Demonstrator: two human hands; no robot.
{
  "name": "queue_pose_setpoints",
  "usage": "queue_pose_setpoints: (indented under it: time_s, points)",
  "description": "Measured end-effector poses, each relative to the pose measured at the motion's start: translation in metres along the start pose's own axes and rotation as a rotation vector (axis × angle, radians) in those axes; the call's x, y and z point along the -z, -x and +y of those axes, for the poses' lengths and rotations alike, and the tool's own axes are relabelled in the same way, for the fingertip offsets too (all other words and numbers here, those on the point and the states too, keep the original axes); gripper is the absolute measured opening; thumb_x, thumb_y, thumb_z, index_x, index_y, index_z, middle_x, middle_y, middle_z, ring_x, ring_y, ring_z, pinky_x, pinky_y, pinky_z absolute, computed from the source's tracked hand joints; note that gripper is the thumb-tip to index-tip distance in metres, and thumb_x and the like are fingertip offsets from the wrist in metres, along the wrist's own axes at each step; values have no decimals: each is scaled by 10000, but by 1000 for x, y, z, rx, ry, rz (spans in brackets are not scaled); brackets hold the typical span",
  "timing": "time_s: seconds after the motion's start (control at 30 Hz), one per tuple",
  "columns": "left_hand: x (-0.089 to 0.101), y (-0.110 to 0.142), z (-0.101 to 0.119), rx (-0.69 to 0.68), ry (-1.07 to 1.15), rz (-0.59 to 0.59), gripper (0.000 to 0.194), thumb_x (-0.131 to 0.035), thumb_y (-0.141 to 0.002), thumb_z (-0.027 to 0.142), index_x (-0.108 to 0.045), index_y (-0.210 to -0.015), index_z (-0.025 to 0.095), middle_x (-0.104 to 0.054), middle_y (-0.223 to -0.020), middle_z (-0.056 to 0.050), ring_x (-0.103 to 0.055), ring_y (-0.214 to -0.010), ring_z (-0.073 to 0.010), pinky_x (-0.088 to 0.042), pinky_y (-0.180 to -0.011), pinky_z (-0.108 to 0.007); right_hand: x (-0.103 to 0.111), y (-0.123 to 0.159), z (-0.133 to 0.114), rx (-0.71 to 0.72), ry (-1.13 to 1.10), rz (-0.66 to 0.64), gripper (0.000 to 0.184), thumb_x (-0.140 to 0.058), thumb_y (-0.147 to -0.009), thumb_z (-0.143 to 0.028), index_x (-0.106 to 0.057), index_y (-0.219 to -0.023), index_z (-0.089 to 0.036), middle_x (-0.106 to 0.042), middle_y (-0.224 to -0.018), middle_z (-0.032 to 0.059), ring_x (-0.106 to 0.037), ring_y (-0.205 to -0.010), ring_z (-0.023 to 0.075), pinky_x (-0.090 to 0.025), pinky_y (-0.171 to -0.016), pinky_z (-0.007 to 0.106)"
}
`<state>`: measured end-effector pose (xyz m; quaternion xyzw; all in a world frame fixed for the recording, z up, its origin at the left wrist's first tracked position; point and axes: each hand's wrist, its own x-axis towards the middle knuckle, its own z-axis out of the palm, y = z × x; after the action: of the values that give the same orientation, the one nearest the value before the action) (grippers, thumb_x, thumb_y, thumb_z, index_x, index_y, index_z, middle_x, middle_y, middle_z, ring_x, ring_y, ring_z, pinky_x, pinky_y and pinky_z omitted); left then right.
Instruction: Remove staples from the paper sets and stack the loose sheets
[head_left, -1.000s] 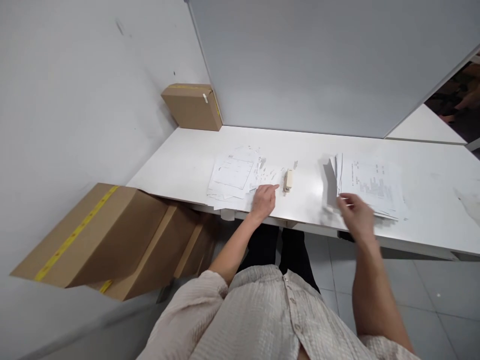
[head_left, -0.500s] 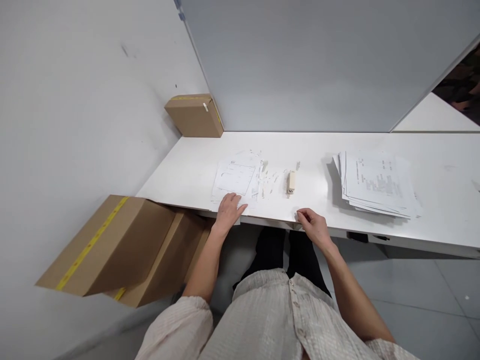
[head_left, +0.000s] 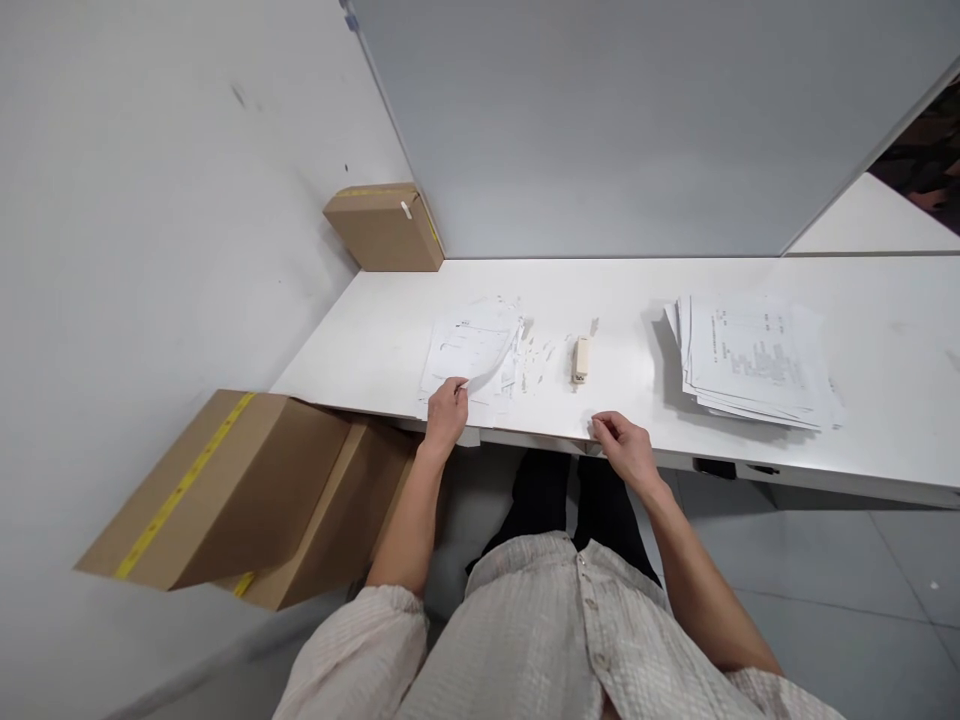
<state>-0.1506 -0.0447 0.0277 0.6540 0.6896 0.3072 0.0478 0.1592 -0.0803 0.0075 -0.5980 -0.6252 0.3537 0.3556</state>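
Note:
My left hand (head_left: 447, 410) pinches the near edge of the top sheet of a small pile of printed papers (head_left: 469, 345) and lifts that edge off the white desk (head_left: 360, 330). My right hand (head_left: 622, 445) rests at the desk's front edge with its fingers curled; I cannot make out anything in it. A small beige stapler (head_left: 580, 358) lies between the two hands, a little farther back. Torn paper bits (head_left: 538, 352) lie scattered between the pile and the stapler.
A thicker stack of printed sheets (head_left: 754, 360) lies on the right of the desk. A cardboard box (head_left: 386, 227) sits in the back left corner against a grey partition (head_left: 637, 120). Large cardboard boxes (head_left: 225, 490) with yellow tape lean under the desk's left end.
My right hand left the right-hand stack and came to the desk's front edge. My left hand slid from beside the stapler to the small pile and raised the top sheet's near edge.

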Motion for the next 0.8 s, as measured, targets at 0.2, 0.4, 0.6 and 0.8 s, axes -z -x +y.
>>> queue_pose_setpoints:
  time_s: [0.2,0.4,0.6,0.8]
  points:
    - [40,10,30,-224,76,304,202,-441,-809,143,-613,-913,160,-647,-886,-72,-584,-897,-186,-471,-828,-343,2,5,-14,1,-26,1,356,-458,-842,-450,-586,-1014,-166,-633,-776,63,-564,-616,170,-452,-564,295]
    - [105,49,94,-636,304,-99,244,-518,-769,88,-596,-968,206,-632,-839,-32,-572,-813,-150,-478,-730,-315,6,38,-83,513,181,-87,664,-593,-777,-473,-352,-1352,-244,-349,-1405,127,-331,-1283,300,-341,-998,483]
    - [109,60,109,-587,634,-200,119,-527,-787,140,-594,-873,186,-622,-749,-35,-567,-713,-144,-477,-672,-320,9,58,-106,605,180,-388,187,-453,-893,-248,-638,-864,-255,-658,-1034,24,-413,-1230,239,-260,-1037,493]
    - [67,26,57,-295,383,-204,248,-382,-891,267,-614,-882,178,-652,-899,-66,-602,-878,-186,-483,-786,-349,15,61,-76,98,-194,-373,134,-498,-829,-296,-577,-795,-192,-639,-838,33,-588,-725,150,-445,-607,236]
